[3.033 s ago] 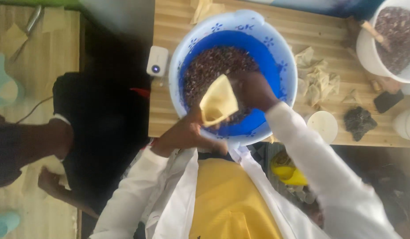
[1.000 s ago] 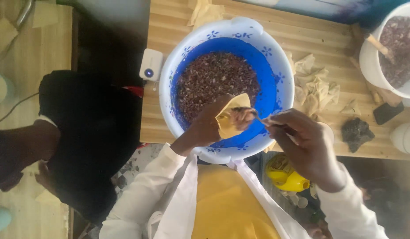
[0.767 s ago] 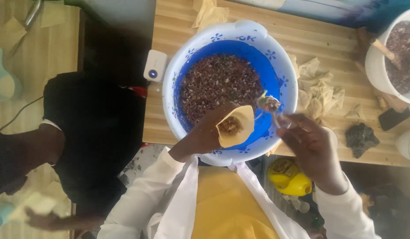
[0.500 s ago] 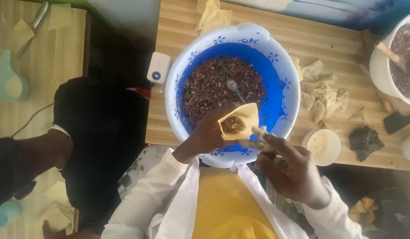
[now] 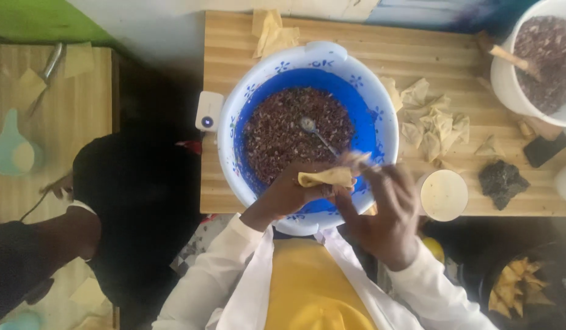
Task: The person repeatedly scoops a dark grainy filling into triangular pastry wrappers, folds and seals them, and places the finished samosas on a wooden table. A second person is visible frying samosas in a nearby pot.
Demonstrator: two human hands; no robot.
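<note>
Hands meet over the near rim of a large blue basin, seen from above by a person in white sleeves and a yellow apron. The right hand, at about 5 o'clock from the basin's centre, has its fingers spread and curled onto the edge of a folded yellow pastry wrapper; motion blur hides how tightly they pinch. The left hand, at 6 o'clock, cups the same wrapper from below, holding it just above the dark minced filling. A metal spoon lies in that filling near the middle of the basin, free of both hands. The basin sits on a pale wooden counter. At 3 o'clock from the basin stands a small round cup of pale liquid, with a dark lump just beyond it and a loose heap of folded wrappers at 2 o'clock. More yellow wrappers lie at 12 o'clock. A white bucket of the same dark filling stands at the far right corner. Another person in black sits at 9 o'clock, beside a second counter.
</note>
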